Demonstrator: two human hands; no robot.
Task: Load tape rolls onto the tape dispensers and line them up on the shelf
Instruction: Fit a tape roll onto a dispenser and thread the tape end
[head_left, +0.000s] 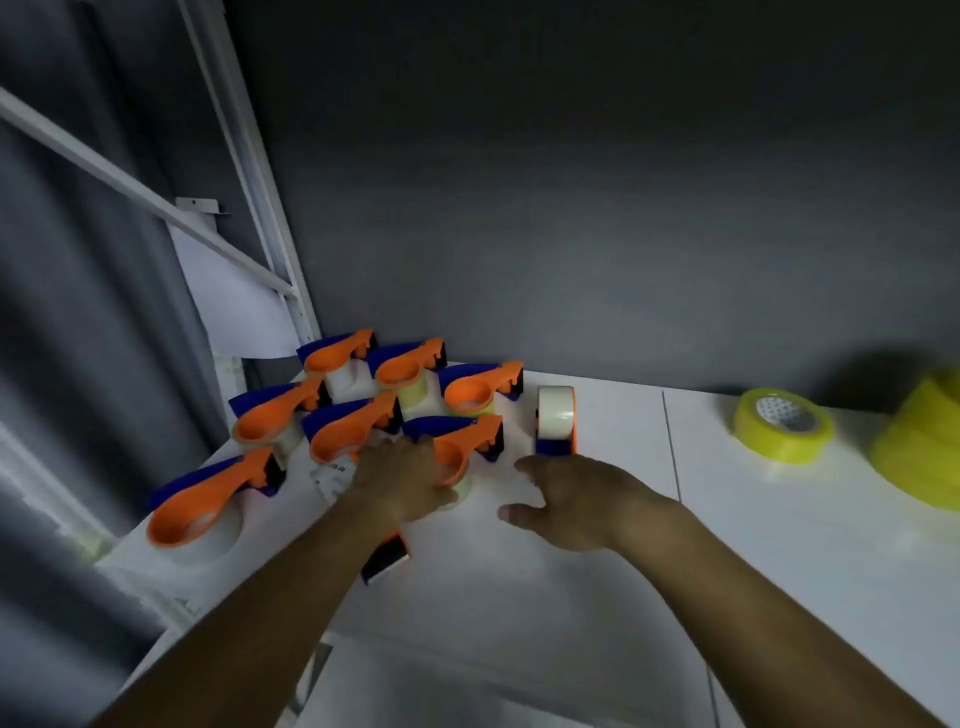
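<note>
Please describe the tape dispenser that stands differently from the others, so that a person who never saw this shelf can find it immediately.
Look at the white shelf and find the cluster of orange-and-blue dispensers at its left back corner. Just right of that cluster, ahead of the right hand, is the upright dispenser. It alone stands on its edge, showing the pale tape roll face-on, while its neighbours lie flat with their orange sides up.

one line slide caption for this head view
Two hands, left hand and right hand, reach toward orange-and-blue tape dispensers grouped on a white shelf, yellow tape roll at right.
</note>
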